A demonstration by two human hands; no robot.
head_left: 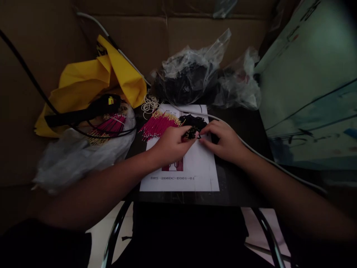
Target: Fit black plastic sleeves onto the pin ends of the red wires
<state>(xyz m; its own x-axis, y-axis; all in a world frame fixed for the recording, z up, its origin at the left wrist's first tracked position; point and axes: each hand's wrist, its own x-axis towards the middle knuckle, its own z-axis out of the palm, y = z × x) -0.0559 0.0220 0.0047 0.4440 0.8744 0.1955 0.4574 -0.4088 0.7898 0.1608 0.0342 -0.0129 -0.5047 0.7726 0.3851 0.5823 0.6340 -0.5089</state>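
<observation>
My left hand (172,144) is closed round a bundle of short black wires (190,134), whose ends show brassy tips. Close against that bundle's right end, my right hand (223,139) has its thumb and forefinger drawn together; what lies between them is too small and dark to make out. Just behind the hands rests a heap of black wires (193,121). Left of it, a fanned pile of magenta wires (160,124) with yellowish ends covers part of a white printed sheet (205,178). Both hands are over this sheet.
Clear plastic bags, one with black contents (184,80), stand at the back. A yellow cloth (83,76), a black device (103,106) and a bag of magenta wires (78,158) lie left. A pale cable (251,149) crosses the dark table (237,190). Cardboard walls the back.
</observation>
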